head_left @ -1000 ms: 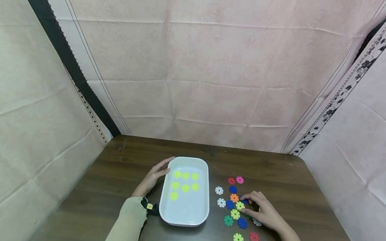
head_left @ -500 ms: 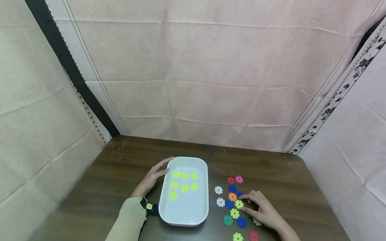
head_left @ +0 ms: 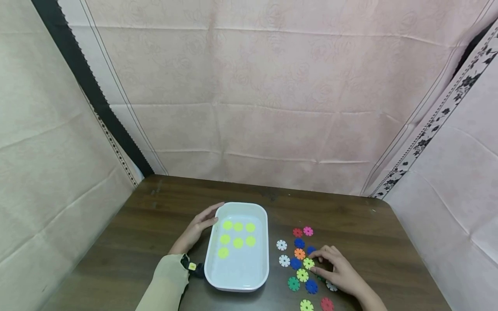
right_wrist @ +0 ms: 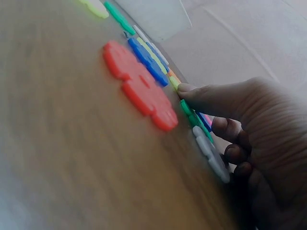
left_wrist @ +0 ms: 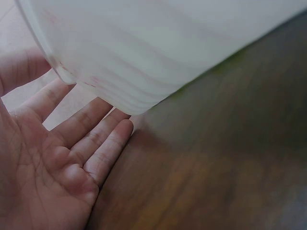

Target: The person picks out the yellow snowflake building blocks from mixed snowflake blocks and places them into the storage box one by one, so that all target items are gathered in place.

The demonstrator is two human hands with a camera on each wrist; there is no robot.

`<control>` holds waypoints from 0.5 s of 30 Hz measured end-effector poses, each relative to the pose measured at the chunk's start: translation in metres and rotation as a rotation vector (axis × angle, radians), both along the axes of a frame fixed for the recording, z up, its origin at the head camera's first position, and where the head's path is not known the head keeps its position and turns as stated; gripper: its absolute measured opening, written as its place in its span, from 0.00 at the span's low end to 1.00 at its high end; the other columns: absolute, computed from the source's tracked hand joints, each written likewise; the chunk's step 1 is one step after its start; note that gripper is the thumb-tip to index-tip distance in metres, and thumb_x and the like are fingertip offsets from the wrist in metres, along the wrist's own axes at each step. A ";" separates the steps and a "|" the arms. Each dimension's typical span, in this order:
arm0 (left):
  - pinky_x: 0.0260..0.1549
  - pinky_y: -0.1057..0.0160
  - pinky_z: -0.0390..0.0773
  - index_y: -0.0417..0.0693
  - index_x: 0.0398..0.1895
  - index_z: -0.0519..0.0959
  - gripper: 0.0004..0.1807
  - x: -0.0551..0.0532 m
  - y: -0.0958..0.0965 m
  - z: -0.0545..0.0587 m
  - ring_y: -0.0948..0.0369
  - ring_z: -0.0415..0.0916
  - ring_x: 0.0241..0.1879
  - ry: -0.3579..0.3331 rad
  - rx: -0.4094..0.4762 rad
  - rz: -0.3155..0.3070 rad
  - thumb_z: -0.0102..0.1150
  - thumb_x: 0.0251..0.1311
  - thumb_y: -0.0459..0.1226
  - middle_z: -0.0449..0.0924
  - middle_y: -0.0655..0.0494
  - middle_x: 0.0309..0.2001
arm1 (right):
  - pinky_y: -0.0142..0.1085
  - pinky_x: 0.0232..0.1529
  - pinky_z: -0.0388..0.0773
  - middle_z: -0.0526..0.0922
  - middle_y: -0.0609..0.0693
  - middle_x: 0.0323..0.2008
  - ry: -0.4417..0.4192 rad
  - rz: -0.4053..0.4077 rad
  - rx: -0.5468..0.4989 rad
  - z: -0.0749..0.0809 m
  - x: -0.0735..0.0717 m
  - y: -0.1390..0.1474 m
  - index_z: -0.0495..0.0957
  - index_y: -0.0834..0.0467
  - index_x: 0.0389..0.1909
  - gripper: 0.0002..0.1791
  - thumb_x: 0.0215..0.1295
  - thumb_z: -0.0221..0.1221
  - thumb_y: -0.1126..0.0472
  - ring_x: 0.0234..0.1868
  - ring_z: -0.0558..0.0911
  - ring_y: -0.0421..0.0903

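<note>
A white rectangular tray (head_left: 238,276) stands on the table, with several flat yellow round pieces (head_left: 238,242) in its far half. At its far left corner my left hand (head_left: 197,229) holds the rim with the thumb; its other fingers (left_wrist: 103,155) lie along the outer wall in the left wrist view. On the right, loose flower-shaped plastic discs are spread out. My right hand (head_left: 335,268) pinches a yellow-green flower disc (head_left: 308,263) between thumb and index finger, the disc still among the others. The hand partly hides a green disc and a white disc (head_left: 331,287).
Close around the right fingers lie an orange disc (head_left: 299,254), blue discs (head_left: 311,286) and another yellow-green disc (head_left: 302,275). A red disc (head_left: 327,304) lies nearer the front. White discs (head_left: 284,261) sit between tray and pile. Cloth (head_left: 249,95) hangs behind the wooden table (head_left: 175,194).
The right thumb and index finger have shifted slightly at the yellow-green disc, and a blue disc beside the index fingertip has moved a little. The left hand and tray stay put.
</note>
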State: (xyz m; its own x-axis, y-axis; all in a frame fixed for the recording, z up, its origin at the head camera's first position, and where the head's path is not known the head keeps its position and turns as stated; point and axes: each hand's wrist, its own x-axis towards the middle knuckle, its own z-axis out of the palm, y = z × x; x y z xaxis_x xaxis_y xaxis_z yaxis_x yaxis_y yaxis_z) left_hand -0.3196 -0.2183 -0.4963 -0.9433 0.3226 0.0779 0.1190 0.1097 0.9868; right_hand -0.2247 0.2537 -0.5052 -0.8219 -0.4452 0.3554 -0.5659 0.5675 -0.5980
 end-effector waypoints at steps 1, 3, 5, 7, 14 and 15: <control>0.69 0.32 0.45 0.68 0.72 0.69 0.25 0.000 0.000 0.000 0.52 0.62 0.71 -0.002 -0.001 0.002 0.52 0.72 0.42 0.68 0.61 0.71 | 0.33 0.29 0.65 0.72 0.40 0.31 -0.012 -0.005 -0.002 0.000 0.000 0.000 0.81 0.43 0.47 0.14 0.61 0.70 0.56 0.34 0.67 0.40; 0.69 0.31 0.45 0.69 0.71 0.70 0.25 0.000 0.000 0.000 0.53 0.61 0.72 -0.006 -0.006 0.006 0.52 0.72 0.43 0.68 0.62 0.71 | 0.34 0.29 0.65 0.72 0.41 0.31 -0.034 -0.015 -0.010 0.000 0.000 0.000 0.81 0.43 0.46 0.14 0.61 0.71 0.56 0.34 0.67 0.41; 0.69 0.31 0.45 0.69 0.71 0.69 0.25 0.000 0.000 0.000 0.53 0.61 0.72 -0.007 -0.010 0.008 0.52 0.72 0.43 0.68 0.62 0.71 | 0.35 0.29 0.65 0.73 0.42 0.32 -0.050 -0.021 -0.022 -0.002 0.000 0.001 0.80 0.44 0.46 0.15 0.60 0.71 0.57 0.34 0.67 0.42; 0.69 0.32 0.45 0.70 0.71 0.70 0.25 0.000 0.000 0.000 0.54 0.61 0.72 -0.009 -0.011 0.013 0.52 0.72 0.43 0.68 0.63 0.71 | 0.36 0.29 0.66 0.74 0.43 0.33 -0.065 -0.024 -0.042 -0.003 0.000 0.001 0.80 0.45 0.46 0.16 0.59 0.72 0.59 0.34 0.67 0.43; 0.69 0.33 0.47 0.70 0.70 0.71 0.25 0.001 0.000 0.000 0.55 0.62 0.71 -0.014 -0.005 0.025 0.53 0.72 0.43 0.69 0.64 0.70 | 0.35 0.31 0.69 0.76 0.43 0.36 -0.109 -0.040 -0.083 -0.003 0.000 0.002 0.78 0.46 0.46 0.16 0.60 0.71 0.60 0.34 0.69 0.43; 0.69 0.33 0.47 0.70 0.70 0.71 0.25 0.000 0.000 0.000 0.55 0.62 0.71 -0.012 -0.003 0.022 0.53 0.72 0.43 0.69 0.63 0.70 | 0.35 0.32 0.70 0.76 0.43 0.36 -0.114 -0.039 -0.086 -0.003 0.000 0.002 0.77 0.46 0.46 0.15 0.61 0.70 0.60 0.35 0.70 0.42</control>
State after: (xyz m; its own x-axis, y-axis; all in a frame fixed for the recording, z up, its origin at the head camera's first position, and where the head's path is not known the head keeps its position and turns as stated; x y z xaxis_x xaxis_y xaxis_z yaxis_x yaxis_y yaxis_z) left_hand -0.3191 -0.2181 -0.4967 -0.9512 0.3016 0.0653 0.1044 0.1155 0.9878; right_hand -0.2246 0.2559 -0.5081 -0.8751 -0.3846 0.2939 -0.4703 0.5317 -0.7044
